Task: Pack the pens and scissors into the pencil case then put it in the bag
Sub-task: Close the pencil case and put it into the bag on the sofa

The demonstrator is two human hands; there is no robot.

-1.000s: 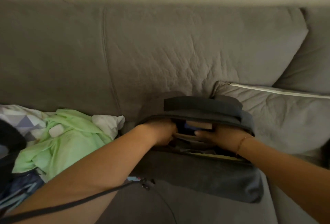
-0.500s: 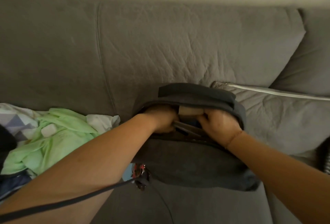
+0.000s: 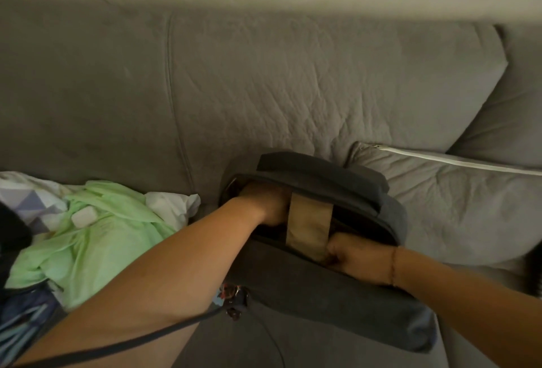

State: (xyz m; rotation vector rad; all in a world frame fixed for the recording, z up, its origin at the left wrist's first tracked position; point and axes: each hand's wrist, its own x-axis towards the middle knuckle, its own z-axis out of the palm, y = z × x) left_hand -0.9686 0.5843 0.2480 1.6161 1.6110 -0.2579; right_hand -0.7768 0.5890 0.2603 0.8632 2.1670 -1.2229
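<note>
Head view — both fists' grip [image 3: 356, 256] curled on soft dark fabric bag [image 3: 322, 297], tan case [image 3: 308, 226].

Both hands deep in the dark bag [image 3: 308, 294] on the sofa [image 3: 264, 89]: left hand [image 3: 265, 203] and right hand [image 3: 355, 259] flanking a tan case [image 3: 308, 225].

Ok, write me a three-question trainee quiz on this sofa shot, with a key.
1. True or false: the left hand is inside the open top of the dark bag.
2. Multiple choice: the tan pencil case is
A. lying on the green cloth
B. standing between the two hands in the bag's opening
C. resting on the grey cushion
3. Fill in: the right hand grips the lower end of the ____.

Key: 1 true. 2 B. 3 pencil case.
</note>
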